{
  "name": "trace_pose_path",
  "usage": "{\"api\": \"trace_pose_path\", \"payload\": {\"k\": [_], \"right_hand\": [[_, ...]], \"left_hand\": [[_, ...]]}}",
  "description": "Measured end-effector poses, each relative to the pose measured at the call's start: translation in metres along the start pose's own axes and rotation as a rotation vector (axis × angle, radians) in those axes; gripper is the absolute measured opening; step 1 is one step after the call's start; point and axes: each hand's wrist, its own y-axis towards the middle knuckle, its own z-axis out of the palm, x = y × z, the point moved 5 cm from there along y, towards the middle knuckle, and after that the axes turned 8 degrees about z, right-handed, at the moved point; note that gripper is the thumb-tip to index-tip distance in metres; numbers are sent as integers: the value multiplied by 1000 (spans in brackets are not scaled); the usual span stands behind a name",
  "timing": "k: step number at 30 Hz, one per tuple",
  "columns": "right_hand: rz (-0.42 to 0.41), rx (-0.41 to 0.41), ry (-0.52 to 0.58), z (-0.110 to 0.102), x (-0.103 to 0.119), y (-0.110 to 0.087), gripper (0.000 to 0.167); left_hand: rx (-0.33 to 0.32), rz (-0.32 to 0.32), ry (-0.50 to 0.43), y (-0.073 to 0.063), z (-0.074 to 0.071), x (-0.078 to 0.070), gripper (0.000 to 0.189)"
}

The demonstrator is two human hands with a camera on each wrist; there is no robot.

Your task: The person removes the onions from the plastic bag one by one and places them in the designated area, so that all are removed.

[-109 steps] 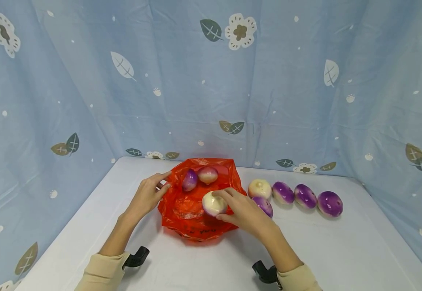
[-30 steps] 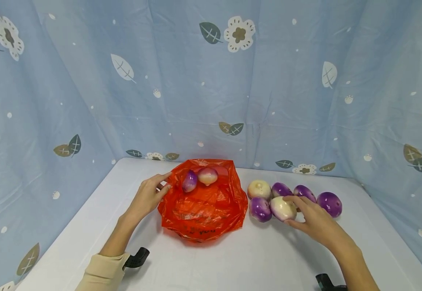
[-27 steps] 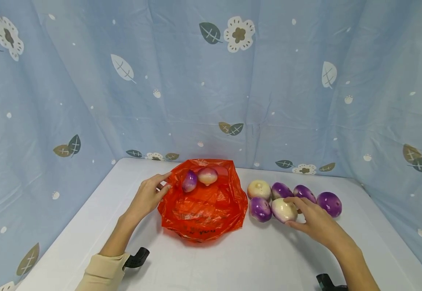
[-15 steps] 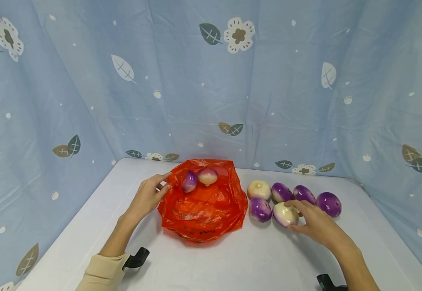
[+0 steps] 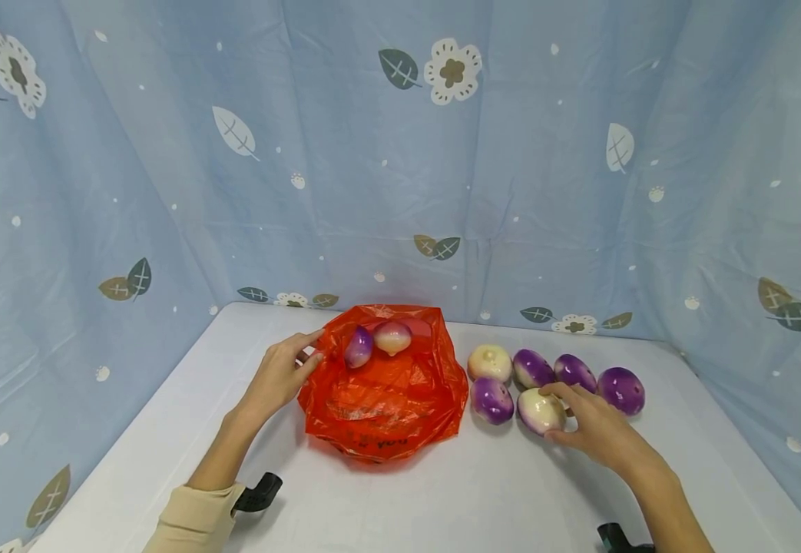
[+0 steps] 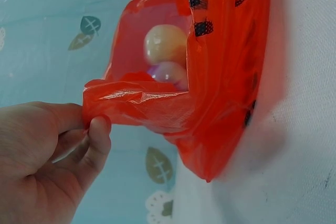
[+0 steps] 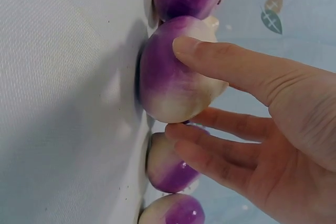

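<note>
The sloping left edge of the white tabletop (image 5: 407, 507) is bordered by a blue curtain with leaf prints (image 5: 345, 153), and a strip of surface is seen between that edge and the left hand (image 5: 278, 376). By its thumb and finger, brought together, the rim of a crinkled red plastic bag (image 5: 386, 411) is pinched. Toward the bag's back, a small purple bulb (image 5: 359, 349) and a purple-and-white bulb (image 5: 392, 338) are contained side by side. Just beyond the bag's right edge, a round cream bulb (image 5: 490, 364) is placed behind a purple oval bulb (image 5: 492, 401). Next, a glossy white-and-purple bulb (image 5: 541, 412) is gripped between the thumb and fingers of the right hand (image 5: 600, 430); behind it, room is blocked by two pale-ended purple bulbs (image 5: 533, 369). Farther right, a rounder deep-purple bulb (image 5: 621, 390) is followed by a stretch of tabletop reaching the right edge.
</note>
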Motion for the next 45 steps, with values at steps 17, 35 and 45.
{"api": "trace_pose_path", "payload": {"k": [17,35,45], "right_hand": [[26,20,10,2,0,1,59],[14,12,-19,-1,2,-1,60],[33,0,-27,-5,3,-3,61]], "left_hand": [[9,-5,-4,-1,0,1,42],[19,-22,-11,0,-1,1,43],[13,-13,-14,0,0,1,42]]}}
